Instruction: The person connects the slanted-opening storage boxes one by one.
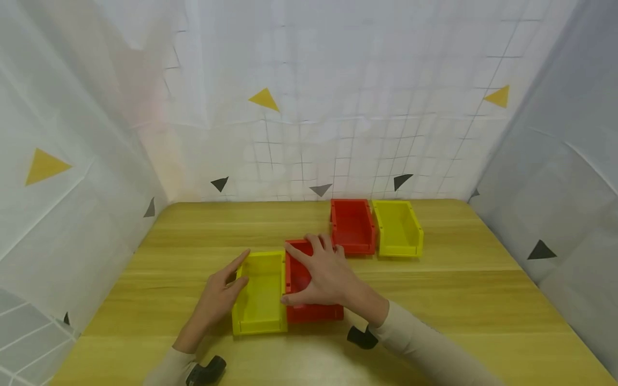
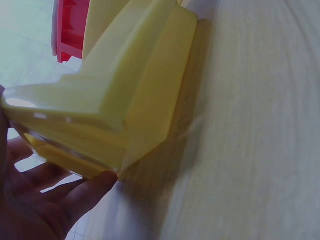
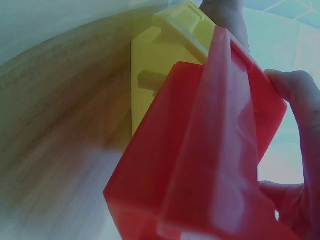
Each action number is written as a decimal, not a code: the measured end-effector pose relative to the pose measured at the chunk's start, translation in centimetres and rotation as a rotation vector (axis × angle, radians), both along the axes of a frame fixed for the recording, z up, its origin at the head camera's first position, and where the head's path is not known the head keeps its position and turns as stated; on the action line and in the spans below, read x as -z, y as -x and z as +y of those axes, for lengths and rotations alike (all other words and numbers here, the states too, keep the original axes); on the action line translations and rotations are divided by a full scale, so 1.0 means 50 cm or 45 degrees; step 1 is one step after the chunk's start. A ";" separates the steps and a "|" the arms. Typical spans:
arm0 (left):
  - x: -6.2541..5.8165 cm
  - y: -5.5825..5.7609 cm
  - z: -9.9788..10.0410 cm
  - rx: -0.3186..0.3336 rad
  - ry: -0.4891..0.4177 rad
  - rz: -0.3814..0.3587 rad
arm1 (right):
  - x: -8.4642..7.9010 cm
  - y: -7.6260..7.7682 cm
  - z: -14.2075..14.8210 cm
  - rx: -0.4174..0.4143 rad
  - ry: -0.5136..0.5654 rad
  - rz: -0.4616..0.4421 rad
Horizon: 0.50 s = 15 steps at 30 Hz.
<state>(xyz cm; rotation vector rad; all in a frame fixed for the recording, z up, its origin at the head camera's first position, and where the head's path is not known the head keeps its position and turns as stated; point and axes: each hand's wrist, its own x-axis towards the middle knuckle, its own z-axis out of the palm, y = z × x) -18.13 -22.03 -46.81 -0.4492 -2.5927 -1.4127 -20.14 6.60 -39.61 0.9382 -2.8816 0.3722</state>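
In the head view, a yellow open-front bin (image 1: 260, 305) and a red bin (image 1: 314, 314) stand side by side near the middle of the table. My left hand (image 1: 216, 298) grips the yellow bin's left side, thumb over the rim and index finger reaching toward its far corner. Spread over the red bin, my right hand (image 1: 330, 276) holds it with the thumb at its near left rim and fingers at the far rim, hiding part of its inside. The right wrist view shows the red bin (image 3: 170, 145) tilted in that camera's picture, close against the yellow bin (image 3: 150, 62).
Behind and to the right, another red bin (image 1: 352, 225) and another yellow bin (image 1: 398, 228) stand side by side on the wooden table (image 1: 473, 300). White sheets with triangle prints (image 1: 264, 99) rise along the back and both sides. Black camera mounts (image 1: 362, 338) sit at the wrists.
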 end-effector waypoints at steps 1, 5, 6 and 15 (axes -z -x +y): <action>0.000 0.001 0.000 0.003 -0.001 0.002 | 0.001 0.000 0.000 0.001 0.002 -0.001; 0.000 0.001 0.001 0.007 -0.001 -0.003 | 0.002 0.000 0.001 0.000 0.004 0.001; 0.000 0.001 0.001 0.009 -0.001 -0.005 | 0.003 0.000 0.001 -0.002 0.003 0.002; 0.003 0.003 0.001 0.008 -0.020 0.001 | 0.007 0.001 0.001 0.004 0.015 0.000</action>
